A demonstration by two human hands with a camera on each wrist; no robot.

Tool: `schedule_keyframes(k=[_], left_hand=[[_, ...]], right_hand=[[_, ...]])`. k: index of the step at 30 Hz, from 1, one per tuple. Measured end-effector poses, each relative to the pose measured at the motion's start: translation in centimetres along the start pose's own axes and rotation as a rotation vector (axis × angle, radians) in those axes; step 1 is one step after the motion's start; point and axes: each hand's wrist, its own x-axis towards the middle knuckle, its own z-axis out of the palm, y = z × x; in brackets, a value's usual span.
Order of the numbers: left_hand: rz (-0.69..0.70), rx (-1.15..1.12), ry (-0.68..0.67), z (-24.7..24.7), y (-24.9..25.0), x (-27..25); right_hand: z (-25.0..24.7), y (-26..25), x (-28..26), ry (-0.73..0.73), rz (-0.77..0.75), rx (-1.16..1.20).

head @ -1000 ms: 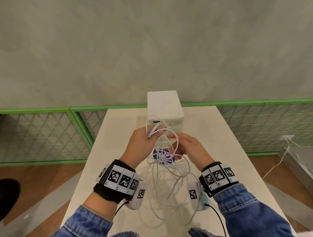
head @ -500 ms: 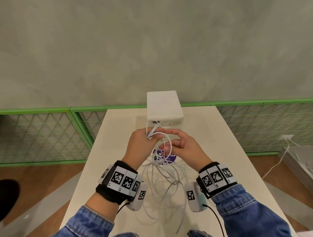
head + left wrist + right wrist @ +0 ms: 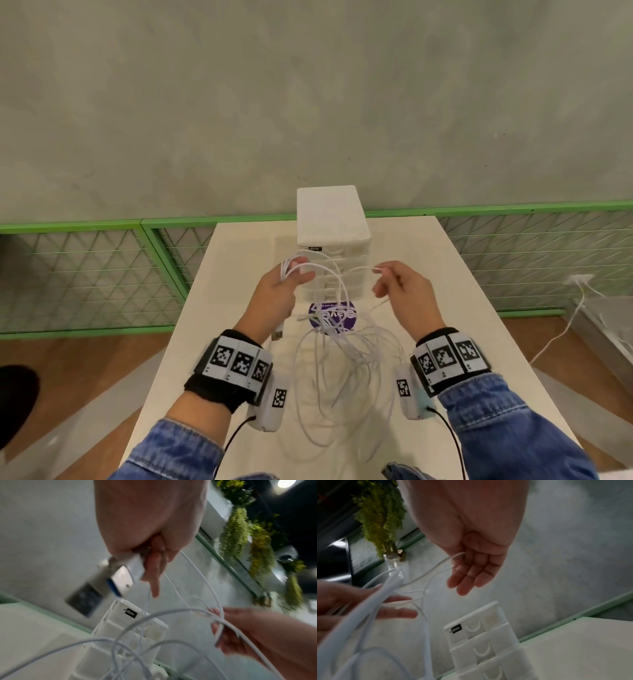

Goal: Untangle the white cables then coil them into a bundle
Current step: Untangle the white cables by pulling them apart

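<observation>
Several loops of the white cables [image 3: 342,363] hang in a loose tangle from both raised hands down to the table [image 3: 462,308]. My left hand [image 3: 291,277] grips a bunch of loops at its fingertips, and a USB plug [image 3: 278,333] dangles under its palm. The left wrist view shows that plug [image 3: 123,580] held against the curled fingers [image 3: 154,569]. To the right, my right hand [image 3: 385,274] pinches a single strand that arches back to the left hand. In the right wrist view the strand [image 3: 436,566] enters the hand by the thumb, with the other fingers [image 3: 471,577] relaxed.
A white drawer unit [image 3: 332,222] stands at the table's far end, just behind the hands. A purple sticker [image 3: 334,313] lies on the table beneath them. Green mesh fencing [image 3: 85,274] runs along the wall. Another white cord [image 3: 561,329] trails to the floor at right.
The hands have drawn apart: the right hand moved right, pulling one strand out of the loops in the left hand. The left hand shifted slightly left and keeps its grip.
</observation>
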Motion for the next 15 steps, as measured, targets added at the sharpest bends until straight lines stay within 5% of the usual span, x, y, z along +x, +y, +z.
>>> schedule_keyframes(k=[4, 7, 11, 15], left_hand=[[-0.043, -0.156, -0.058, -1.8, -0.5, 0.3], [-0.073, -0.249, -0.061, -2.2, -0.8, 0.5], [-0.095, -0.273, -0.154, -1.4, -0.6, 0.3], [-0.084, -0.246, -0.269, 0.2, 0.0, -0.3]], right_hand=[[-1.7, 2.5, 0.9, 0.221, 0.127, 0.034], [-2.3, 3.5, 0.6, 0.253, 0.159, 0.087], [-1.4, 3.4, 0.1, 0.129, 0.051, -0.146], [-0.4, 0.9, 0.3, -0.077, 0.122, 0.093]])
